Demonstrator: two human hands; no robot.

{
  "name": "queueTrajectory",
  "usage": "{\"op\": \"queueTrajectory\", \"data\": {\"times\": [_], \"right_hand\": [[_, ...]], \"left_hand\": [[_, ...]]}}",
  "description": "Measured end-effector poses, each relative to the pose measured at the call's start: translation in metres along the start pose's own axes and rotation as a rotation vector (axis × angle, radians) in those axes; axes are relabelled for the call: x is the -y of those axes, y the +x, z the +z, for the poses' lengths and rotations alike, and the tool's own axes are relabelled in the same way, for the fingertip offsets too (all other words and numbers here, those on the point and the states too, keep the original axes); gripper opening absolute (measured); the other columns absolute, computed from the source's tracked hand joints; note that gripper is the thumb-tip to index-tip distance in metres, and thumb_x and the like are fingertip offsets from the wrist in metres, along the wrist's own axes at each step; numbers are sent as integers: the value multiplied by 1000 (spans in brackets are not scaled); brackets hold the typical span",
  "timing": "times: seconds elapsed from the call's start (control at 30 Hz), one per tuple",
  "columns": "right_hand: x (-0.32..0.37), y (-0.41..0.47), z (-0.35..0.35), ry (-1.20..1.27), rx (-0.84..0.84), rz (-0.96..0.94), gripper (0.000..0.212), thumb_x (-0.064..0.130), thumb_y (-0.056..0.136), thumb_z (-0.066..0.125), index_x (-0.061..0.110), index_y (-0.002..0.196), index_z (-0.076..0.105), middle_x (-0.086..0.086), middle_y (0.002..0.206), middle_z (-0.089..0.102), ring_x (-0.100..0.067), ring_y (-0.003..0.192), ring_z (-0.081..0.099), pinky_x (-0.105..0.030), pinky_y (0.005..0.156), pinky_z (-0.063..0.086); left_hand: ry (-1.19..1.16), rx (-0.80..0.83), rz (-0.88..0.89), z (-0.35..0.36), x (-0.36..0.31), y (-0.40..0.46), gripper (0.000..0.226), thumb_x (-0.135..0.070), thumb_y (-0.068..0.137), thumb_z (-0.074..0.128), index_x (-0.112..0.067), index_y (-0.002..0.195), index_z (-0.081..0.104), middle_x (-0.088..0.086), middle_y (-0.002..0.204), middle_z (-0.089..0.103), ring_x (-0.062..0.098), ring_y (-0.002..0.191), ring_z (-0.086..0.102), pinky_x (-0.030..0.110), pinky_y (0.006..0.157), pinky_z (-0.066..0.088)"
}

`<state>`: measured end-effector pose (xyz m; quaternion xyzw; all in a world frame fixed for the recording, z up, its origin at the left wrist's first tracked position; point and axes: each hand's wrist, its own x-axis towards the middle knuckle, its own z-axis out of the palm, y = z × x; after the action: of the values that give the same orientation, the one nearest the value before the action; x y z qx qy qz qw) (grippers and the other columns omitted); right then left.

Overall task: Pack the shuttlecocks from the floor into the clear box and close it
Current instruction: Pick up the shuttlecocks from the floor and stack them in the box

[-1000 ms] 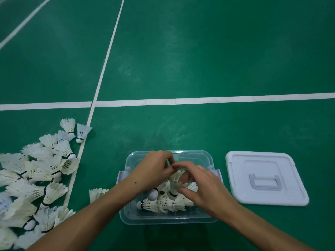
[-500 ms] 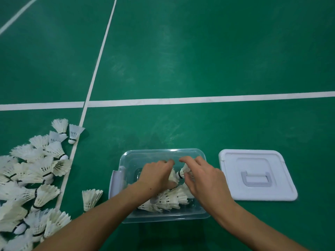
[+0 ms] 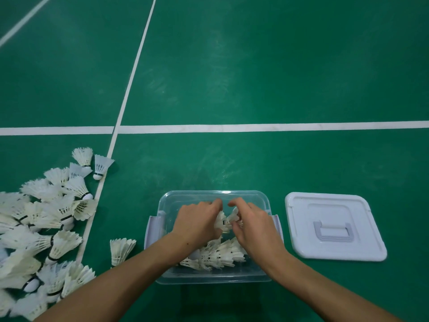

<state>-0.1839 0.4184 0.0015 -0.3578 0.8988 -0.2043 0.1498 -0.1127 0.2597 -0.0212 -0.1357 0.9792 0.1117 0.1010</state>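
both my hands are down inside the clear box [image 3: 214,196], close together with the fingertips nearly meeting. my left hand [image 3: 197,223] curls its fingers around a white shuttlecock [image 3: 220,221], and my right hand [image 3: 253,225] pinches another shuttlecock [image 3: 232,216] just beside it. more packed shuttlecocks [image 3: 214,255] lie in the near half of the box. the loose pile [image 3: 39,219] waits on the green floor [image 3: 255,66] to my left, one stray shuttlecock [image 3: 121,251] near the box. the white lid [image 3: 334,226] lies flat to the right.
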Motion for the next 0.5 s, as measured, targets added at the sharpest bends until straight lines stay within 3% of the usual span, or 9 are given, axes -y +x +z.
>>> {"op": "queueTrajectory", "data": {"times": [0.13, 0.33, 0.43, 0.5], "right_hand": [[0, 6, 8, 217, 62, 82, 43, 13, 98, 71, 33, 133, 56, 13, 105, 65, -7, 87, 67, -30, 80, 60], [-4, 18, 18, 313, 130, 213, 40, 6, 99, 69, 28, 130, 55, 8, 102, 64, -12, 86, 70, -40, 78, 64], [-4, 20, 25, 279, 158, 230, 43, -3, 99, 61, 26, 128, 51, 3, 96, 66, -16, 79, 69, -43, 67, 63], [-3, 20, 31, 239, 203, 248, 47, -9, 97, 56, 23, 132, 50, 3, 92, 65, -15, 74, 65, -37, 58, 57]], "left_hand": [[-24, -12, 19, 5, 3, -4, 52, -48, 87, 73, -31, 127, 47, -8, 115, 71, 17, 86, 68, 33, 73, 55], [-23, -18, 3, 11, 4, -2, 47, -47, 87, 71, -31, 125, 48, -8, 114, 71, 19, 85, 69, 37, 72, 58], [-22, -4, -9, 16, 3, 2, 48, -43, 86, 71, -32, 127, 49, -7, 113, 72, 20, 85, 69, 36, 72, 58], [-26, 14, -16, 20, 1, 3, 49, -42, 86, 72, -33, 129, 50, -7, 113, 73, 20, 87, 71, 37, 74, 59]]}}
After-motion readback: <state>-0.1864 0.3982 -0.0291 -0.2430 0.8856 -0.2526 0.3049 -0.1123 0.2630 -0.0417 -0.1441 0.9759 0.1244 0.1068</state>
